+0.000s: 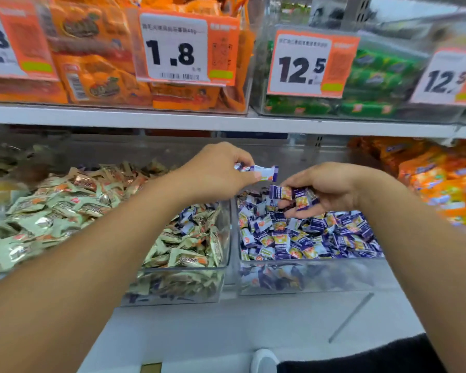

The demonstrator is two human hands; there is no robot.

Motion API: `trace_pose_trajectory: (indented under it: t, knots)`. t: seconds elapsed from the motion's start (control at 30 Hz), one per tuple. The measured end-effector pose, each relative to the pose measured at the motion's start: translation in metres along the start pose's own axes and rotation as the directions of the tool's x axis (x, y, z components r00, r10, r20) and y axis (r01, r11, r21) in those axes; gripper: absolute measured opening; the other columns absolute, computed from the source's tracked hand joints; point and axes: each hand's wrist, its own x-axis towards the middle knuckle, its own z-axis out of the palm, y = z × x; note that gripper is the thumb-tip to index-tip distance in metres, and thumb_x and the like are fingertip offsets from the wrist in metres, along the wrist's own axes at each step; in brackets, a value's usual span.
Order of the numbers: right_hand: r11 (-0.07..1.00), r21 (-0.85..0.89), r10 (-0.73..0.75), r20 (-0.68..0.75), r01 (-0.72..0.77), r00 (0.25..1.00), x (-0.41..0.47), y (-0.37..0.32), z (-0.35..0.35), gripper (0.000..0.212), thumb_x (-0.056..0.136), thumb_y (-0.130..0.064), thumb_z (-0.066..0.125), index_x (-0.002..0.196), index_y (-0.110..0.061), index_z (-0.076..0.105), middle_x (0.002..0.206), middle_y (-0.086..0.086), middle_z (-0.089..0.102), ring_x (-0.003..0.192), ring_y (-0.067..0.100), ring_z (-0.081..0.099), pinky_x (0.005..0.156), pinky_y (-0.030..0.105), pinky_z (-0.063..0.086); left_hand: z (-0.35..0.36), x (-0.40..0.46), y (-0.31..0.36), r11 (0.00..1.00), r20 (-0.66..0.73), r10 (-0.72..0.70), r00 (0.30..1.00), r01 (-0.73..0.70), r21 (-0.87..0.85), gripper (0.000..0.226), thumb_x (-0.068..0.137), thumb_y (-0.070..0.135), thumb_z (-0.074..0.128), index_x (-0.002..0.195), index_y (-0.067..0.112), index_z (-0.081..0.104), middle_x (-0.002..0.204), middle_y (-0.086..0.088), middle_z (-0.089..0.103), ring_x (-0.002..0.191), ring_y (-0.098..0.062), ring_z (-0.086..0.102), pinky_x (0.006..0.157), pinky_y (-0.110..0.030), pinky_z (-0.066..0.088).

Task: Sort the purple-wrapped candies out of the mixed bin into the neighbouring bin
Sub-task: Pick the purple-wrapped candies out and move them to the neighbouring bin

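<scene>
My left hand [218, 173] pinches a purple-and-white wrapped candy [264, 171] in the air above the divide between two clear bins. My right hand [326, 188] is cupped palm up over the right bin and holds several purple candies [293, 196] in its curled fingers. The left clear bin [172, 289] holds mostly beige and brown wrapped candies with a few purple ones [187, 226] mixed in near its right side. The right clear bin [307, 281] is full of purple-wrapped candies [307, 238].
A white shelf edge [226, 122] runs just above the bins, with orange snack packs, green packs and price tags 1.8 [172, 53] and 12.5 [301, 67] above it. Orange packets [441, 184] fill a bin at the right. A white ledge [226, 327] lies in front.
</scene>
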Motion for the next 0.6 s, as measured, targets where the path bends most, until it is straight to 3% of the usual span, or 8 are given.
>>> trace_pose_trajectory:
  t: [0.07,0.13,0.2,0.27,0.33,0.43,0.53,0.6]
  knots:
    - [0.996,0.091,0.028,-0.019,-0.026,0.999,0.001,0.005,-0.011,0.027,0.106,-0.012,0.043,0.125,0.003,0.056,0.109,0.025,0.065,0.077,0.033,0.073,0.067,0.042,0.062,0.012,0.019,0.012,0.997,0.045,0.011,0.999,-0.014,0.074,0.016,0.096,0.04,0.061,0.097,0.027,0.07,0.1,0.002,0.065,0.088,-0.016,0.059,0.069,-0.026,0.038]
    - [0.998,0.058,0.023,-0.073,-0.019,0.997,0.002,0.005,-0.021,0.027,0.105,-0.011,0.047,0.125,0.004,0.058,0.121,0.024,0.058,0.089,0.04,0.067,0.079,0.053,0.06,0.022,0.036,0.021,0.988,0.102,0.024,0.994,-0.04,0.151,0.024,0.095,0.035,0.064,0.117,0.026,0.067,0.126,-0.002,0.064,0.114,-0.021,0.058,0.085,-0.025,0.042]
    - [1.0,-0.026,0.006,-0.128,-0.009,0.992,0.003,0.002,-0.027,0.028,0.105,-0.013,0.049,0.128,-0.001,0.06,0.142,0.016,0.048,0.114,0.043,0.059,0.076,0.056,0.06,0.029,0.047,0.027,0.979,0.215,0.044,0.976,-0.084,0.184,0.058,0.092,0.032,0.07,0.145,0.023,0.047,0.151,-0.001,0.046,0.135,-0.021,0.046,0.101,-0.025,0.036]
    - [0.99,-0.144,-0.018,-0.176,-0.008,0.984,0.001,-0.002,-0.028,0.027,0.105,-0.016,0.047,0.128,-0.006,0.06,0.147,0.011,0.047,0.131,0.039,0.048,0.077,0.056,0.06,0.035,0.051,0.029,0.989,0.321,0.031,0.946,-0.075,0.127,0.087,0.09,0.03,0.073,0.158,0.025,0.02,0.16,0.001,0.032,0.141,-0.02,0.039,0.101,-0.022,0.031]
    - [0.944,-0.328,-0.056,-0.21,-0.017,0.976,0.0,-0.008,-0.025,0.026,0.106,-0.017,0.044,0.128,-0.012,0.057,0.141,0.01,0.054,0.121,0.035,0.055,0.082,0.056,0.059,0.035,0.048,0.025,0.994,0.358,0.033,0.933,-0.067,0.084,0.094,0.088,0.031,0.075,0.159,0.028,0.013,0.158,0.0,0.036,0.141,-0.016,0.04,0.102,-0.021,0.032]
    - [0.79,-0.612,-0.202,-0.227,0.022,0.953,-0.001,-0.022,-0.008,0.033,0.103,-0.028,0.048,0.131,-0.014,0.058,0.13,0.008,0.06,0.106,0.031,0.063,0.084,0.049,0.06,0.018,0.027,0.008,0.989,0.179,0.1,0.979,-0.118,0.094,0.065,0.088,0.034,0.074,0.146,0.027,0.045,0.14,0.006,0.057,0.126,-0.007,0.052,0.106,-0.025,0.038]
    - [0.494,-0.825,-0.428,0.044,0.275,0.903,-0.012,-0.041,0.032,0.033,0.101,-0.036,0.055,0.126,-0.019,0.065,0.123,-0.004,0.063,0.107,0.018,0.06,0.095,0.036,0.05,-0.008,-0.011,-0.027,0.979,-0.113,0.125,0.986,-0.103,0.178,0.022,0.091,0.037,0.069,0.111,0.031,0.07,0.108,0.014,0.069,0.1,-0.003,0.06,0.086,-0.026,0.044]
    - [0.283,-0.847,-0.528,0.253,0.449,0.811,-0.025,-0.052,0.068,0.026,0.099,-0.034,0.058,0.118,-0.022,0.071,0.112,-0.01,0.065,0.104,0.012,0.06,0.094,0.031,0.047,-0.021,-0.04,-0.061,0.98,-0.121,0.046,0.992,-0.021,0.197,0.02,0.092,0.042,0.064,0.108,0.033,0.072,0.103,0.018,0.068,0.095,-0.002,0.06,0.084,-0.028,0.046]
